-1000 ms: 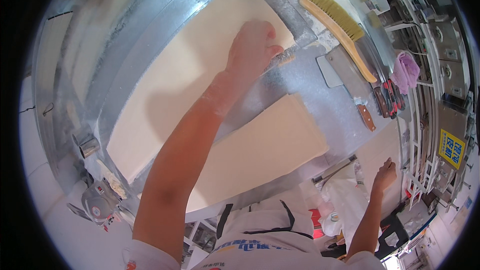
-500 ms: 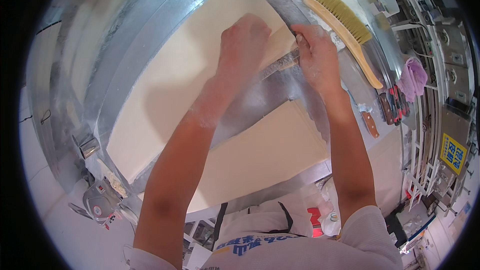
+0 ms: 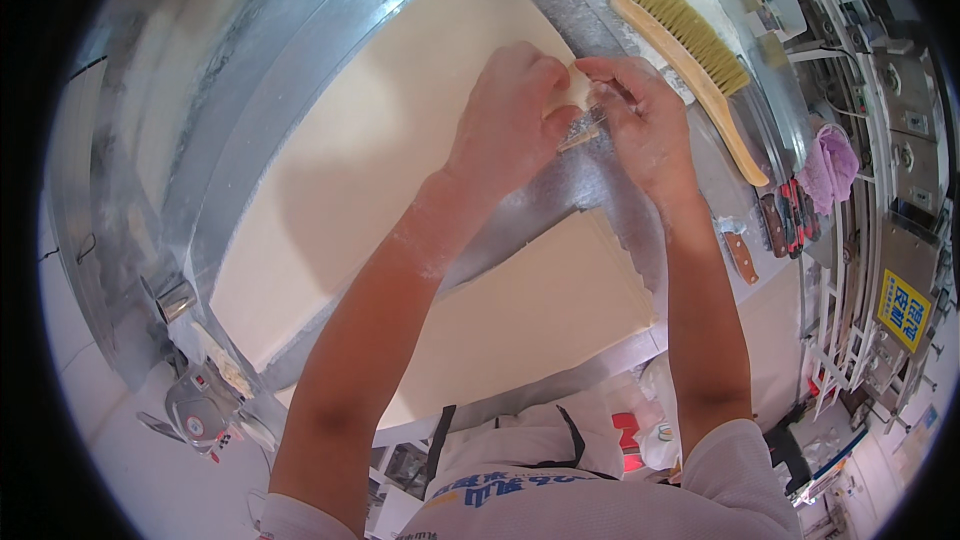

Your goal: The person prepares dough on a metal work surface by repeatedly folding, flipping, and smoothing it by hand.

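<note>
Pale, cream-coloured dough lies in a long, broad sheet across a floured metal worktop, as a worker's two bare hands meet at its far right corner. The left hand rests with bent fingers over the corner, forearm crossing above the sheet; the right hand curls in from the other side, thumb and forefinger close together at the dough's edge. Both appear to be handling the corner, though whether either has a firm pinch on it cannot be told.

Neat work here would seem to call for flat finger pads rather than nails, and an even, gentle pull shared by both hands, since so thin a sheet could stretch or tear at a point. Dry flour on the fingers should help against sticking, and a raised left wrist should spare the surface from dents.

Nearer the body lies a layered stack of dough; a wooden-handled bench brush lies beyond the right hand, near red-and-black knife handles.
</note>
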Tool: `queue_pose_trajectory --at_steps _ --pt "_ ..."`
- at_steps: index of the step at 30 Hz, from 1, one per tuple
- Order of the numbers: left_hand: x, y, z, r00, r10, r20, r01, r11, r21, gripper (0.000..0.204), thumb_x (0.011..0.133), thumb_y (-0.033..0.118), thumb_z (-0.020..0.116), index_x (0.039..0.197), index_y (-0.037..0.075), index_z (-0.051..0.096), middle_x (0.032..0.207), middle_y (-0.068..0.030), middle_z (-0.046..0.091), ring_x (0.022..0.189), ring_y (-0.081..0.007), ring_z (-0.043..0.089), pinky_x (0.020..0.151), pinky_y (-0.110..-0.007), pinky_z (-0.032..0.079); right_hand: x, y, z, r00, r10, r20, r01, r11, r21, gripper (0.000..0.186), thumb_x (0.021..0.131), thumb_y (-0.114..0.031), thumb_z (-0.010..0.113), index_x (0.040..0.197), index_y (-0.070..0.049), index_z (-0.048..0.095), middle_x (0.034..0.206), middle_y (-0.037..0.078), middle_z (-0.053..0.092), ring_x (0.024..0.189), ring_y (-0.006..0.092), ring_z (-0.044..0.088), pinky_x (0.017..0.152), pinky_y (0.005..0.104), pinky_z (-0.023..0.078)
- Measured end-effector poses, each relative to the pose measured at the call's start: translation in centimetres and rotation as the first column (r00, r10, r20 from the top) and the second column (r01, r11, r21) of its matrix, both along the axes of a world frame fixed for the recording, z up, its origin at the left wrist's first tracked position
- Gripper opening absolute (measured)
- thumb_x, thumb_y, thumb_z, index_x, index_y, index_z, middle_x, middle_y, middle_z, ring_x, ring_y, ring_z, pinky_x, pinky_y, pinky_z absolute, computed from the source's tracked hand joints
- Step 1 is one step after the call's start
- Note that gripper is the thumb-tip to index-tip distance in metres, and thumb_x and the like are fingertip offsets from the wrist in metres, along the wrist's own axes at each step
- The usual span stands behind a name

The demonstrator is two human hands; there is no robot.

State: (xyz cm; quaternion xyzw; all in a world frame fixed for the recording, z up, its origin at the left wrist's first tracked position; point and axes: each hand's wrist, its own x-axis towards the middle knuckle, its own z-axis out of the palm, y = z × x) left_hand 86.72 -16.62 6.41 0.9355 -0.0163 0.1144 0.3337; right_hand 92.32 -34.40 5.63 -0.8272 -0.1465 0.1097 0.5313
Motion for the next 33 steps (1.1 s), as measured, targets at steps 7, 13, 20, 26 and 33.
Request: queue_pose_trajectory --at_steps 7,13,20,26,33 --pt "0.2 1.1 0.1 0.985 0.004 -0.173 -0.013 0.999 -0.053 0.012 0.087 0.010 0.085 0.093 0.005 0.076 0.104 -0.0110 0.068 0.086 -0.0292 0.073 0.079 -0.041 0.060 0.2 0.2 -0.5 0.994 -0.043 -0.097 0.047 0.998 0.045 0.024 0.100 -0.007 0.071 0.122 -0.005 0.079 0.110 0.013 0.075 0.092 0.0237 0.069 0.088 0.0348 0.056" --pt "0.1 1.3 0.0 0.990 0.015 -0.139 -0.025 0.997 -0.075 0.012 0.090 0.009 0.082 0.096 0.003 0.074 0.101 -0.0115 0.070 0.085 -0.0283 0.073 0.078 -0.040 0.059 0.3 0.6 0.3 0.980 -0.089 -0.177 0.097 0.994 0.042 0.020 0.102 -0.008 0.071 0.120 -0.004 0.080 0.106 0.009 0.077 0.089 0.0171 0.068 0.085 0.0323 0.055" --pt "0.0 1.3 1.3 0.900 0.289 -0.325 -0.404 0.832 -0.379 0.009 0.096 0.008 0.076 0.098 0.001 0.071 0.095 -0.0049 0.073 0.081 -0.0126 0.069 0.076 -0.030 0.057 -0.2 0.8 3.2 0.864 -0.178 -0.470 0.353 0.881 0.316 0.019 0.108 -0.014 0.068 0.118 0.000 0.077 0.104 0.005 0.077 0.090 0.0138 0.070 0.083 0.0302 0.056" --pt "0.4 2.2 0.4 0.901 0.351 -0.255 -0.432 0.676 -0.597 0.011 0.097 0.006 0.076 0.103 0.000 0.069 0.096 -0.0031 0.073 0.082 -0.0083 0.067 0.077 -0.026 0.055 -2.2 2.2 4.1 0.905 0.121 -0.407 -0.002 0.960 0.280 0.022 0.109 -0.012 0.061 0.121 0.003 0.073 0.107 0.010 0.078 0.098 0.0180 0.075 0.088 0.0309 0.058" --pt "-1.4 1.5 2.4 0.968 0.240 -0.071 -0.245 0.848 -0.469 0.015 0.097 -0.001 0.071 0.111 0.004 0.070 0.105 -0.0035 0.074 0.090 -0.0120 0.069 0.083 -0.029 0.057 0.6 4.5 3.1 0.678 0.019 -0.735 0.448 0.782 0.433 0.043 0.105 -0.035 0.073 0.102 0.008 0.074 0.103 0.017 0.076 0.088 0.0219 0.075 0.089 0.0360 0.065"
